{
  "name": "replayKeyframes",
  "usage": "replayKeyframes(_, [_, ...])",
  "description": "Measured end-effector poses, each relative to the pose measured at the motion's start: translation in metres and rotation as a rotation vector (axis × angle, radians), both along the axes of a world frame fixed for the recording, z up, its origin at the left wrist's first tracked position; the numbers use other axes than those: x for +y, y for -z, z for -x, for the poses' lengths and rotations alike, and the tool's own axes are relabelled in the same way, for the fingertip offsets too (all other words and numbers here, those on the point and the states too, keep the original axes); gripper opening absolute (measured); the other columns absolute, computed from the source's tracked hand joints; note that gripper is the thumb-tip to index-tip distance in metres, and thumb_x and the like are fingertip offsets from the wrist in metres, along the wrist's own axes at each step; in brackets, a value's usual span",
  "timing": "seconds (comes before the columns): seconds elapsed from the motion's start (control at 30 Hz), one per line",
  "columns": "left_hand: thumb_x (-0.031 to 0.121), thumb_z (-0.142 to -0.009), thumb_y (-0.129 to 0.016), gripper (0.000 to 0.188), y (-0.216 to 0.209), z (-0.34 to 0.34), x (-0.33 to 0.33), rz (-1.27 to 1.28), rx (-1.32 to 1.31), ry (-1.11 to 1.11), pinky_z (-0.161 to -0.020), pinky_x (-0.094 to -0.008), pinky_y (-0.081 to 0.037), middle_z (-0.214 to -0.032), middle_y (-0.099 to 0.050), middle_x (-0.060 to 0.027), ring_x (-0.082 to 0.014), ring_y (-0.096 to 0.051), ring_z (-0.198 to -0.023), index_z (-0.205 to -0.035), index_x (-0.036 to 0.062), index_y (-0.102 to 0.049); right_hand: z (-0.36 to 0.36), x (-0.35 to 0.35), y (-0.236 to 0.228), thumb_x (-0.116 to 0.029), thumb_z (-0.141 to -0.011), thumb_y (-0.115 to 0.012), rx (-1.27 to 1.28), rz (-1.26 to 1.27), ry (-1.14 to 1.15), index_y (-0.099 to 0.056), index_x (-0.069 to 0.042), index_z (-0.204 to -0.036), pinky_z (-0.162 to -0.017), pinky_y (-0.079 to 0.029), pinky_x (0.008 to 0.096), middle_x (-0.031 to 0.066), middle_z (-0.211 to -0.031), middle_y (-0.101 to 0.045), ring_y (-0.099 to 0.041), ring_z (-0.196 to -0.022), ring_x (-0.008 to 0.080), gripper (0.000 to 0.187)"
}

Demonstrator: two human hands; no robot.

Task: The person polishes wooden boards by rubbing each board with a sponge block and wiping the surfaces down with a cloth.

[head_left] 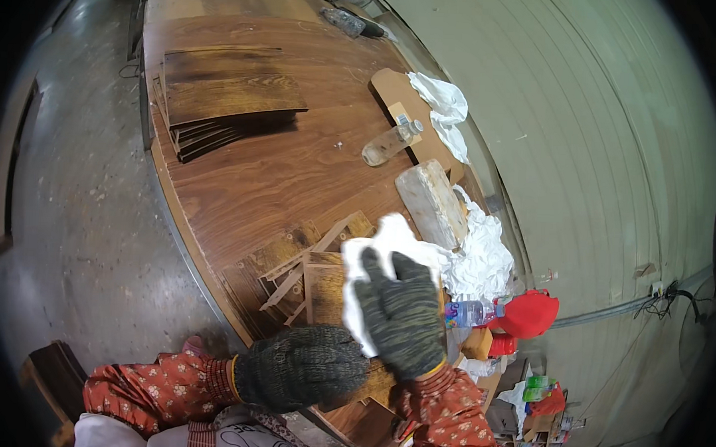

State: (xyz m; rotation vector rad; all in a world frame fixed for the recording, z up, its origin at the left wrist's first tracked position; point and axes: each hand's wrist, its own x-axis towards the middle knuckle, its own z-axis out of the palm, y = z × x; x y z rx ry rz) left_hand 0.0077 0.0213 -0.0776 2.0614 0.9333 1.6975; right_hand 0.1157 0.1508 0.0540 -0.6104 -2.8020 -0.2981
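Observation:
My right hand (402, 317), in a dark grey-green knit glove, presses a bunched white cloth (353, 299) over a small brown wooden panel (325, 290). Its fingers stretch forward across the cloth and grip it. Close to my body, my left hand (304, 367) wears a similar glove. Its fingers are curled at the near side of the same panel, whose edge there is mostly covered by the glove. More wooden pieces with pale-edged strips (293, 245) lie loosely under and beyond the panel.
A stack of dark wood panels (232, 90) sits at the far left of the table (240, 186). A clear bottle (389, 143), a whitish block (431, 201) and crumpled white cloth (484, 257) line the right side. Near them are a labelled plastic bottle (470, 313) and a red item (530, 312).

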Motion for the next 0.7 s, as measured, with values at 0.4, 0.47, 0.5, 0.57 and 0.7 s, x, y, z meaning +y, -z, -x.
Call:
replayKeyframes(0.4, [0.013,-0.091,-0.063,0.033,0.006,-0.012,0.003,-0.022,-0.096,0.046,-0.109,-0.0474,-0.045,-0.129,-0.063,-0.0137,-0.0308,-0.060,-0.121,-0.124,0.0109,-0.065,-0.028,0.012,-0.003,-0.024,-0.092,-0.067,0.080,0.143,0.130,-0.066,-0.008,-0.129,-0.089,-0.045,0.0520,0.0238,-0.109,-0.064,-0.060,-0.104,0.0381,0.040])
replayKeyframes(0.47, [0.012,-0.092,-0.062,0.033,0.004,-0.008,0.003,-0.044,0.067,-0.022,-0.110,-0.0474,-0.045,-0.130,-0.062,-0.0138,-0.0307,-0.060,-0.122,-0.125,0.0108,-0.065,-0.023,-0.003,0.005,-0.027,-0.092,-0.067,0.013,-0.017,0.047,-0.062,-0.011,-0.136,-0.094,-0.044,0.0513,0.0234,-0.119,-0.062,-0.058,-0.110,0.0374,0.047])
replayKeyframes(0.5, [0.012,-0.092,-0.061,0.034,0.004,-0.006,0.004,-0.051,0.036,0.001,-0.110,-0.0474,-0.044,-0.131,-0.062,-0.0139,-0.0306,-0.060,-0.122,-0.125,0.0108,-0.065,-0.021,-0.009,0.008,-0.029,-0.093,-0.066,-0.036,-0.073,-0.075,-0.061,-0.012,-0.138,-0.096,-0.043,0.0507,0.0224,-0.122,-0.061,-0.057,-0.113,0.0368,0.048])
replayKeyframes(0.57, [0.012,-0.092,-0.061,0.034,0.006,-0.002,0.001,-0.073,0.077,-0.014,-0.111,-0.0469,-0.044,-0.132,-0.061,-0.0139,-0.0303,-0.059,-0.123,-0.126,0.0111,-0.065,-0.020,-0.014,0.014,-0.028,-0.090,-0.073,-0.032,0.164,-0.050,-0.068,-0.015,-0.131,-0.098,-0.043,0.0472,0.0217,-0.121,-0.060,-0.056,-0.113,0.0377,0.043])
replayKeyframes(0.7, [0.010,-0.090,-0.062,0.038,0.015,-0.005,-0.004,0.055,-0.065,0.075,-0.110,-0.0461,-0.044,-0.134,-0.061,-0.0132,-0.0299,-0.059,-0.124,-0.128,0.0122,-0.064,-0.061,0.020,0.013,-0.021,-0.092,-0.071,0.097,0.107,0.208,-0.069,-0.013,-0.129,-0.099,-0.045,0.0444,0.0207,-0.123,-0.061,-0.056,-0.115,0.0367,0.038])
